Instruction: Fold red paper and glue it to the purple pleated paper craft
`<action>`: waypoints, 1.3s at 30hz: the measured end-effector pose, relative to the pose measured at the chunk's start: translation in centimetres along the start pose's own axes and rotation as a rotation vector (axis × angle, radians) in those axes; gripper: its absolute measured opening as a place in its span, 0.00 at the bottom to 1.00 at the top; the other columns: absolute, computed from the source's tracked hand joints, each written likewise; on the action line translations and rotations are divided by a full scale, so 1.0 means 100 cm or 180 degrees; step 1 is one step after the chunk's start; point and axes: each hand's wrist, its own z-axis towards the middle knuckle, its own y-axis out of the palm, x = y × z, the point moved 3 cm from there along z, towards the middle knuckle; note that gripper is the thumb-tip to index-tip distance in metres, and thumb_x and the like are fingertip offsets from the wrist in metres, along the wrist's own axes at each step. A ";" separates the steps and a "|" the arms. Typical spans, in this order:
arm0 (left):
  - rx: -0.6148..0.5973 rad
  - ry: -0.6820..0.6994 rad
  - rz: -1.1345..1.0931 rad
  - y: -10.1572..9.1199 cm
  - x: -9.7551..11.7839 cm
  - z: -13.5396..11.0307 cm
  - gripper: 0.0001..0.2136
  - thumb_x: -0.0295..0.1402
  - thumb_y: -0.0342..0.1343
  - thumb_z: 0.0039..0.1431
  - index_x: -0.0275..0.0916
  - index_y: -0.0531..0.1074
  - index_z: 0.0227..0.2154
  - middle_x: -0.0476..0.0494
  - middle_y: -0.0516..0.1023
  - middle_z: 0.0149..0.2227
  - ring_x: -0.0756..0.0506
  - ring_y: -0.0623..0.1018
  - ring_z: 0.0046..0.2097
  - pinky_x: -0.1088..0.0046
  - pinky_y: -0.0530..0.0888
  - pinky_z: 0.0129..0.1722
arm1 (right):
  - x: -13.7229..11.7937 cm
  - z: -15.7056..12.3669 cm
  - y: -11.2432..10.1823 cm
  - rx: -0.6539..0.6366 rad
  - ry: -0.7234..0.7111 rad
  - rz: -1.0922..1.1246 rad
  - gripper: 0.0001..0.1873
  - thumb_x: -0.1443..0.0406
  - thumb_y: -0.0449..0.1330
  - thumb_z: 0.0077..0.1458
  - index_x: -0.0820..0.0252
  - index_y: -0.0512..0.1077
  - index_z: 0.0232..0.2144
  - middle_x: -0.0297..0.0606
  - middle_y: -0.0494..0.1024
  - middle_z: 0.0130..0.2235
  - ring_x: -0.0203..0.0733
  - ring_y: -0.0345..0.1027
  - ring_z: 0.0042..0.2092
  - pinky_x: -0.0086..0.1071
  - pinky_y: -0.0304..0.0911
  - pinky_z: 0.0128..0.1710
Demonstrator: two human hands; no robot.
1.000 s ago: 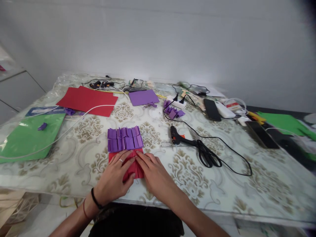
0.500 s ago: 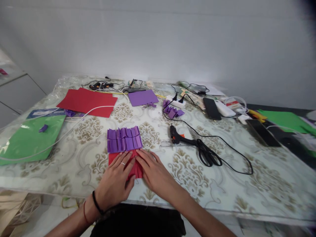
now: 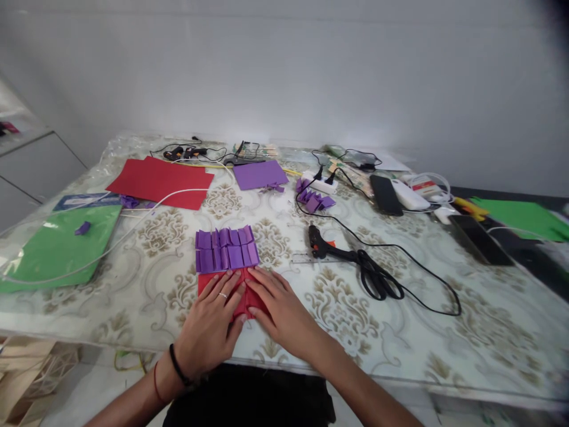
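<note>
A small red paper sheet (image 3: 205, 281) lies at the near edge of the table, with rows of folded purple paper pieces (image 3: 226, 249) stuck along its far half. My left hand (image 3: 211, 329) lies flat on the red sheet, fingers spread, a ring on one finger. My right hand (image 3: 279, 310) presses down beside it, fingertips meeting the left hand's over a raised red fold (image 3: 245, 303). Most of the red sheet's near half is hidden under both hands.
A black glue gun (image 3: 324, 247) with a coiled cable lies right of the hands. Farther back are red sheets (image 3: 160, 181), a purple sheet (image 3: 259, 174), loose purple folds (image 3: 313, 200) and a power strip (image 3: 317, 183). Green paper (image 3: 56, 246) sits left; phones (image 3: 386, 195) right.
The camera view has shifted slightly. Both hands stay pressed on the red sheet, with the fingers shifted only a little.
</note>
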 end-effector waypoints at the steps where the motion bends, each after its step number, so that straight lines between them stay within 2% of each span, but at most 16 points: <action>1: 0.0012 0.0008 -0.0033 0.000 -0.001 -0.001 0.25 0.36 0.54 0.71 0.34 0.67 0.67 0.32 0.69 0.70 0.34 0.68 0.71 0.47 0.68 0.70 | 0.000 0.000 0.001 0.0031 0.0019 0.0016 0.28 0.63 0.57 0.71 0.69 0.65 0.68 0.56 0.64 0.72 0.55 0.56 0.74 0.61 0.54 0.73; 6: 0.0158 0.0022 -0.0376 -0.002 -0.004 -0.002 0.25 0.27 0.50 0.70 0.37 0.64 0.68 0.36 0.69 0.71 0.39 0.67 0.72 0.50 0.67 0.72 | 0.000 -0.004 0.004 0.0378 -0.0081 0.0111 0.28 0.67 0.59 0.68 0.64 0.66 0.69 0.55 0.67 0.70 0.55 0.59 0.73 0.62 0.58 0.71; 10: 0.0286 0.0057 -0.0646 -0.010 -0.007 -0.003 0.22 0.28 0.51 0.71 0.38 0.67 0.66 0.36 0.71 0.69 0.38 0.68 0.72 0.49 0.69 0.71 | -0.005 -0.010 0.004 0.0861 -0.0373 0.0162 0.17 0.69 0.56 0.70 0.61 0.77 0.56 0.51 0.79 0.60 0.52 0.70 0.65 0.56 0.67 0.67; 12: 0.0278 0.0097 -0.0699 -0.015 -0.009 -0.005 0.20 0.30 0.52 0.72 0.39 0.70 0.64 0.37 0.74 0.67 0.38 0.70 0.71 0.50 0.71 0.70 | -0.009 -0.014 0.005 0.0955 -0.0431 0.0125 0.15 0.69 0.55 0.71 0.62 0.80 0.52 0.49 0.82 0.57 0.50 0.74 0.62 0.53 0.69 0.66; 16: 0.0171 0.0166 -0.0570 -0.018 -0.011 -0.013 0.20 0.30 0.54 0.70 0.39 0.71 0.64 0.38 0.75 0.66 0.38 0.72 0.70 0.52 0.74 0.68 | -0.012 -0.021 0.005 0.0702 -0.0316 -0.0016 0.17 0.67 0.55 0.72 0.63 0.79 0.57 0.47 0.81 0.61 0.50 0.70 0.66 0.54 0.62 0.70; 21: 0.0169 0.0081 -0.0298 -0.014 -0.006 -0.025 0.23 0.30 0.53 0.70 0.39 0.68 0.66 0.38 0.69 0.70 0.36 0.69 0.72 0.48 0.75 0.67 | -0.008 -0.027 0.004 0.0283 -0.0384 -0.0186 0.22 0.66 0.57 0.72 0.59 0.72 0.65 0.44 0.74 0.67 0.50 0.63 0.71 0.57 0.56 0.73; 27: -0.0010 -0.0062 -0.0104 -0.008 0.006 -0.025 0.28 0.33 0.59 0.66 0.39 0.65 0.68 0.36 0.65 0.73 0.34 0.68 0.72 0.48 0.77 0.65 | 0.017 -0.023 0.000 0.0120 -0.0394 -0.0423 0.28 0.76 0.55 0.65 0.56 0.75 0.63 0.41 0.73 0.68 0.53 0.60 0.73 0.61 0.57 0.72; 31: -0.0182 -0.0018 -0.0174 -0.009 0.021 -0.020 0.30 0.32 0.61 0.64 0.41 0.65 0.68 0.36 0.65 0.73 0.34 0.69 0.71 0.48 0.78 0.64 | 0.040 -0.017 -0.003 0.0284 -0.0266 -0.0628 0.35 0.82 0.52 0.56 0.56 0.77 0.61 0.43 0.73 0.68 0.53 0.60 0.73 0.61 0.59 0.70; 34: -0.0201 0.0247 -0.0314 -0.023 0.031 -0.016 0.31 0.31 0.60 0.64 0.42 0.63 0.70 0.38 0.66 0.72 0.35 0.68 0.72 0.50 0.76 0.65 | 0.046 -0.014 -0.004 0.0339 -0.0217 -0.0679 0.34 0.82 0.52 0.56 0.55 0.78 0.59 0.45 0.73 0.68 0.55 0.61 0.72 0.62 0.63 0.68; 36: -0.0062 0.0439 -0.0437 -0.040 0.027 -0.012 0.31 0.32 0.59 0.65 0.46 0.62 0.71 0.41 0.68 0.71 0.36 0.68 0.72 0.51 0.76 0.66 | 0.040 -0.016 -0.008 0.0370 -0.0233 -0.0662 0.33 0.80 0.52 0.58 0.56 0.77 0.60 0.46 0.72 0.69 0.56 0.61 0.72 0.63 0.65 0.67; 37: 0.0031 0.0414 -0.0505 -0.050 0.018 -0.009 0.30 0.32 0.58 0.67 0.48 0.63 0.70 0.42 0.69 0.71 0.37 0.68 0.72 0.50 0.74 0.68 | 0.034 -0.018 -0.011 0.0384 -0.0259 -0.0646 0.33 0.79 0.52 0.59 0.57 0.76 0.62 0.47 0.71 0.69 0.56 0.61 0.72 0.62 0.65 0.67; 39: 0.0346 0.0103 -0.0609 -0.069 -0.016 0.002 0.22 0.33 0.55 0.71 0.49 0.69 0.66 0.43 0.70 0.70 0.38 0.69 0.72 0.51 0.73 0.68 | 0.019 -0.028 -0.021 0.0399 -0.0316 -0.0606 0.34 0.77 0.52 0.61 0.56 0.69 0.68 0.45 0.68 0.71 0.54 0.62 0.71 0.60 0.65 0.68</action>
